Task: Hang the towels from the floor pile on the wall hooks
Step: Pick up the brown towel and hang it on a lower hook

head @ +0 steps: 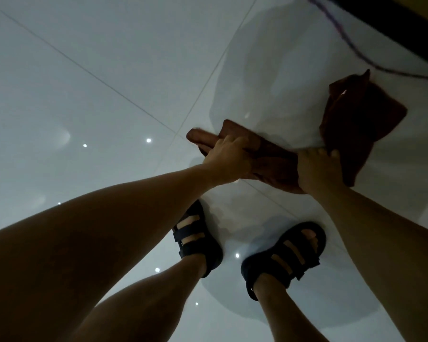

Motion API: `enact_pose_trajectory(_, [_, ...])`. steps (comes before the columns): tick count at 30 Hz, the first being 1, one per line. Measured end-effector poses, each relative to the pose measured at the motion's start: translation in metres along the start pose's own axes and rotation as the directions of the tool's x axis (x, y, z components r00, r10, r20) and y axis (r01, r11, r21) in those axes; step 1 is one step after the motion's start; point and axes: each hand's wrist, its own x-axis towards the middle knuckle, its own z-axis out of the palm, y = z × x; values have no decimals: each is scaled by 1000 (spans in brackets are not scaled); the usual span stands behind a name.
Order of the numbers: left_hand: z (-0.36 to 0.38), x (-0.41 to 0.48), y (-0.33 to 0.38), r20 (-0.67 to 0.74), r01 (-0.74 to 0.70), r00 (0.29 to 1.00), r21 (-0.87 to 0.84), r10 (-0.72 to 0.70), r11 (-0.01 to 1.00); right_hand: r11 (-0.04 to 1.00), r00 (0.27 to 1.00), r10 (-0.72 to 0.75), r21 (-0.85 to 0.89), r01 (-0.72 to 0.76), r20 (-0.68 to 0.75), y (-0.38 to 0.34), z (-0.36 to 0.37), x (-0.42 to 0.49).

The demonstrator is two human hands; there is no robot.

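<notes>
A dark brown towel (274, 159) is stretched between both hands low over the glossy white tile floor (84, 82). My left hand (229, 159) grips its left end, where the cloth is rolled. My right hand (316, 171) clutches the towel's right part. More brown towel cloth (361, 119) spreads up and to the right of my right hand; I cannot tell whether it is the same towel or a second one. No wall hooks are in view.
My two feet in dark strapped sandals (198, 240) stand on the tiles just below the hands. A thin purple cord (344, 38) runs across the floor at the upper right, beside a dark baseboard edge (393, 28). Ceiling lights reflect in the tiles.
</notes>
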Motion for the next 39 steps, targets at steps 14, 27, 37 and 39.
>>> enact_pose_trajectory(14, [-154,-177,115,89,-227,971,38,222,973,784,923,-197,512,352,-332,11,-246,-174])
enact_pose_trajectory(27, [-347,-419,173,-158,-321,926,155,344,934,841,824,-250,308,445,-508,25,-482,-360])
enact_pose_trajectory(37, [-468,-565,158,-330,-405,877,-120,348,906,633,753,-21,574,519,-658,-45,-604,-474])
enact_pose_trajectory(39, [-486,-590,149,-281,-437,892,-332,355,836,586,732,71,622,519,-678,-63,-620,-492])
